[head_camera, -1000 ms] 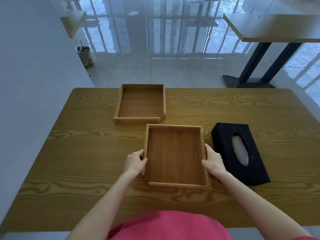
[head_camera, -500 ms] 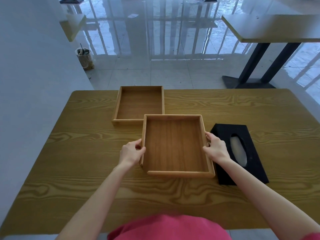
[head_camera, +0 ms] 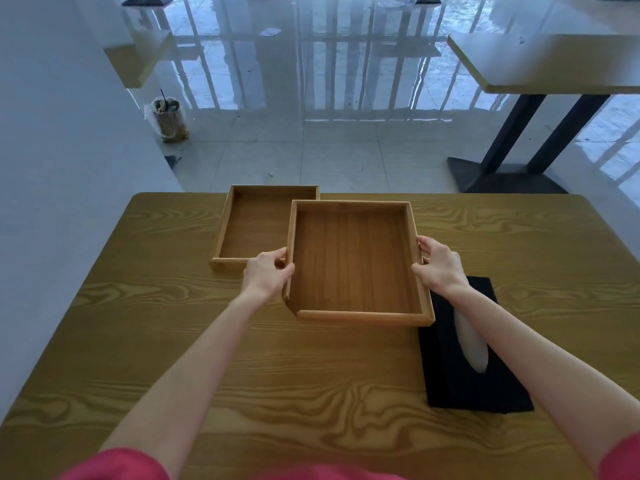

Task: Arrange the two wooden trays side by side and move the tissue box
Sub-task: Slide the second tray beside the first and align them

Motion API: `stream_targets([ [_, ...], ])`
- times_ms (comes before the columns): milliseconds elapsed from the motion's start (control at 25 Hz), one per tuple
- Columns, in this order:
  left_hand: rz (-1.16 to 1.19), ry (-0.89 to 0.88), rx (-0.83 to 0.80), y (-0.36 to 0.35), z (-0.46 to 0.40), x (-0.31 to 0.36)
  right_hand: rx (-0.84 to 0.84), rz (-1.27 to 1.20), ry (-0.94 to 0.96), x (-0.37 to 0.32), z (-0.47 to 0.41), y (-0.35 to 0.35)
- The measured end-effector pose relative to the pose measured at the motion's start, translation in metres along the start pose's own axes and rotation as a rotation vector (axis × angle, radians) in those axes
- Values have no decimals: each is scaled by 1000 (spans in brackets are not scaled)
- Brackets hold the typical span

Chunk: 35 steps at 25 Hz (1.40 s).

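Observation:
I hold a wooden tray lifted above the table, with my left hand gripping its left wall and my right hand gripping its right wall. It overlaps the right side of a second wooden tray, which lies flat at the table's far edge. A black tissue box with a white tissue in its slot lies to the right; my right forearm and the held tray's near right corner cover part of it.
The wooden table fills the near view, with a grey wall close along its left side. Beyond the far edge is a glossy tiled floor with a drink cup in a bag and another table at the right.
Both hands have lifted the near tray off the table and carried it away from me, so it now overlaps the far tray's right side and part of the tissue box.

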State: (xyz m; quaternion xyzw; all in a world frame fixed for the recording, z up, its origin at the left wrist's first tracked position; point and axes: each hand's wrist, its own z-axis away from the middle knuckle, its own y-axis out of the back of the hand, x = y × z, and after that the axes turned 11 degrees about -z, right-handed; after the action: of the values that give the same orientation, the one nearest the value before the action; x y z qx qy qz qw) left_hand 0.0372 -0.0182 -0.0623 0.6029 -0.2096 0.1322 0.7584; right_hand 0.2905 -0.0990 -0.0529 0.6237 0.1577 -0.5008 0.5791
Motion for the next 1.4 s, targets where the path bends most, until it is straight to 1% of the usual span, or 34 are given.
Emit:
stream_targets([
  [120, 24, 8, -15, 0, -19, 14, 4, 0, 9, -4, -24, 9],
  [360, 0, 7, -45, -8, -63, 40, 18, -29, -11, -4, -76, 19],
  [600, -35, 39, -32, -28, -100, 60, 45, -70, -59, 11, -118, 23],
  [760, -25, 27, -38, -44, -119, 67, 49, -84, -83, 25, -138, 22],
  [1000, -83, 6, -54, -62, -135, 67, 39, -94, -122, 43, -156, 13],
  [1400, -239, -19, -1, -78, -138, 74, 36, -88, -147, 63, -160, 1],
])
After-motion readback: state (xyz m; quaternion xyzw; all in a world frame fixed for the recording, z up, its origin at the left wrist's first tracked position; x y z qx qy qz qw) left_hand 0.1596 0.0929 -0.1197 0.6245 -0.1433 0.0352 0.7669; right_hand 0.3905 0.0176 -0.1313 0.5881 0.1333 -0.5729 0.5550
